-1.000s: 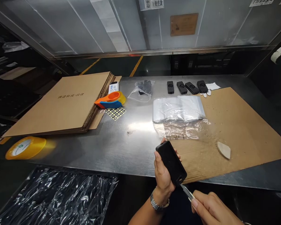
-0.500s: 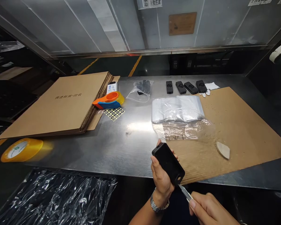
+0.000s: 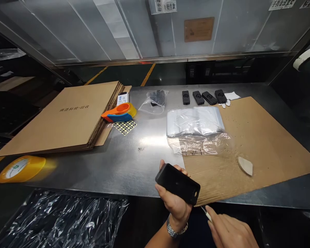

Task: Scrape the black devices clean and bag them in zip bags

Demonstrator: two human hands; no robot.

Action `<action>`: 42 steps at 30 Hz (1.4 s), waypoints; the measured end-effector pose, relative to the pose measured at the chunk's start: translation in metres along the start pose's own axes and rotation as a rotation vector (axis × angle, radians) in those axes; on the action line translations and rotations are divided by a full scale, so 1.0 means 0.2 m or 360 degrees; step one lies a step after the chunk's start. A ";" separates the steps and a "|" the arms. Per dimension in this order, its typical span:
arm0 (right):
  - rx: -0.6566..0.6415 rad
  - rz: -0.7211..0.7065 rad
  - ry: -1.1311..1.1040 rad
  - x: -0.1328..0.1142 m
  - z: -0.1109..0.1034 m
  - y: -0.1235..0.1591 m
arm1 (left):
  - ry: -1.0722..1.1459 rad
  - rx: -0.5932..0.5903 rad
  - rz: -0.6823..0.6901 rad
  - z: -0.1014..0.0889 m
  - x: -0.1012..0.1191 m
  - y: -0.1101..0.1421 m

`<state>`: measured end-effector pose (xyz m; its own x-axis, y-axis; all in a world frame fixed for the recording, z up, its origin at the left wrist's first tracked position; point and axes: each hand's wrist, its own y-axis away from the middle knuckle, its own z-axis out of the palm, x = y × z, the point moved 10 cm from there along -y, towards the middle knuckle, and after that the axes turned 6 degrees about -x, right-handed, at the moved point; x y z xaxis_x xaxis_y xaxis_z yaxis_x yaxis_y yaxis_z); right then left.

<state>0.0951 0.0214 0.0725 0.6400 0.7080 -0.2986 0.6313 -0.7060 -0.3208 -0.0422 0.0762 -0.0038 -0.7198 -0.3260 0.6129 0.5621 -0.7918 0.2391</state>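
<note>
My left hand (image 3: 174, 203) is wrapped round a black rectangular plastic casing (image 3: 177, 184), hollow side up and tilted, with a round hole near its lower right end. A metal watch band circles that wrist. Close to the casing's lower right corner, my right hand (image 3: 227, 227) grips a craft knife (image 3: 208, 215) by its pale handle. The thin blade points up and left at the casing's edge; whether its tip touches cannot be told. Both hands are at the table's front edge, over the corner of a flat cardboard sheet (image 3: 268, 137).
Behind the hands lie clear plastic bags (image 3: 195, 121). Several black devices (image 3: 186, 97) line the back. A beige wedge (image 3: 245, 165) rests on the cardboard. To the left are a tape dispenser (image 3: 120, 113), a sticker sheet (image 3: 124, 127), stacked cartons (image 3: 59, 120) and a yellow tape roll (image 3: 22, 168).
My left hand has turned the casing flatter and shifted it left, so more of its hollow side shows. My right hand and the knife have moved slightly; less of the blade shows.
</note>
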 end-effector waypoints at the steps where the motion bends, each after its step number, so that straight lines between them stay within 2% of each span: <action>1: 0.0081 -0.0057 0.0136 -0.03 -0.02 -0.01 | -0.0002 -0.0005 0.0043 0.00 0.01 0.00; 5: 0.0131 -0.0103 0.0373 -0.07 -0.02 -0.03 | -0.0010 -0.0005 0.0139 0.00 0.05 0.02; 14: 0.0105 -0.0114 0.0351 -0.08 0.00 -0.03 | 0.0006 0.0009 0.0192 0.01 0.08 0.03; 19: 0.0017 -0.0106 0.0417 -0.07 0.02 -0.01 | 0.0010 -0.0044 0.0209 0.00 0.07 0.03; 22: -0.0048 -0.0118 0.0545 -0.07 0.04 0.01 | -0.0032 -0.0008 0.0196 -0.02 0.07 0.03; 27: -0.0078 -0.0109 0.0813 -0.06 0.03 0.01 | -0.0204 0.0128 0.0057 -0.07 0.02 0.03; 31: -0.0030 -0.0121 0.0862 -0.01 0.00 0.01 | -0.0381 0.0125 -0.0149 -0.08 -0.02 0.01; 37: -0.0096 0.0052 0.0629 0.15 0.01 0.03 | -0.0233 0.0054 -0.0471 -0.05 -0.09 0.00; 42: -0.0165 0.0173 0.0184 0.21 0.01 0.04 | 0.0000 -0.0022 -0.0700 -0.01 -0.15 0.01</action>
<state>0.1256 0.0455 0.0553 0.7493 0.6249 -0.2191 0.5935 -0.7805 -0.1964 -0.0204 0.0828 -0.0225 -0.8895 0.0435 0.4550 0.1968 -0.8620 0.4671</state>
